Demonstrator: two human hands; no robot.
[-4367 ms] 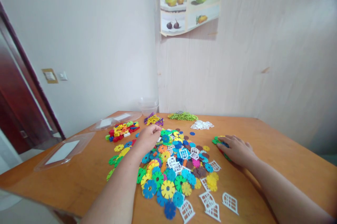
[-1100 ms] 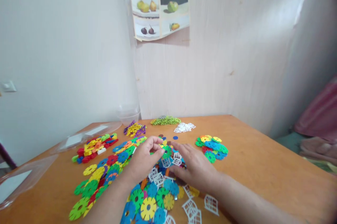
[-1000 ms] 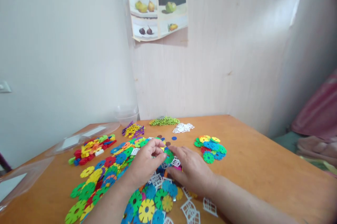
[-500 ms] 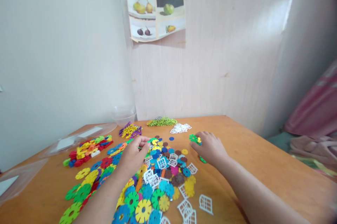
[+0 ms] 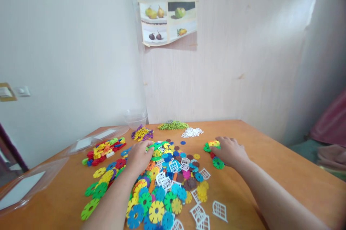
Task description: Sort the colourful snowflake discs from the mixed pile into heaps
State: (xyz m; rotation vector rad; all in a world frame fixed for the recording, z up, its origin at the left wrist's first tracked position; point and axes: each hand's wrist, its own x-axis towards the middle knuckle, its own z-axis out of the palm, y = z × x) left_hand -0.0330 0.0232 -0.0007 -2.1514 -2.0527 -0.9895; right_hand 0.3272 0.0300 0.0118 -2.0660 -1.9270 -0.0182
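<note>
under the flat, open right hand [image 5: 230, 151], a small cluster of green, yellow, blue flower discs [image 5: 213, 150]; left hand [image 5: 140, 157] loosely curled, empty

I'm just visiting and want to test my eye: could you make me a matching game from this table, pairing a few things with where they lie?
Things:
1. left hand
2. right hand
3. green bead heap
4. clear lid

Places:
a. far edge of the table, by the wall
b. on the small disc cluster apart to the right
c. near left corner of the table
d. on the far end of the big mixed pile

Pairs: 1-d, 2-b, 3-a, 4-c
</note>
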